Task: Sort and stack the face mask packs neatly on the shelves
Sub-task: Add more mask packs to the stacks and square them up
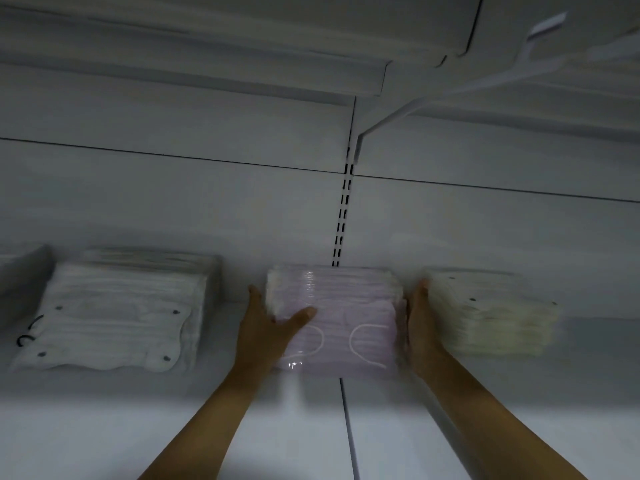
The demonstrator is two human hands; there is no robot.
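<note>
Now your left hand (266,323) grips the pink pack (337,320), thumb on top, while your flat right hand (420,320) squares it between neighbouring stacks on the shelf (294,427).

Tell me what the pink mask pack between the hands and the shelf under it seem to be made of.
Pink face mask pack: a stack of pleated masks, likely soft non-woven fabric, in clear glossy plastic wrap; a bright glare streak runs down the wrap and white ear loops show through it. White shelf: probably painted sheet metal with a smooth matte finish; its panels meet at thin seams, and a slotted upright runs up the back wall.
</note>
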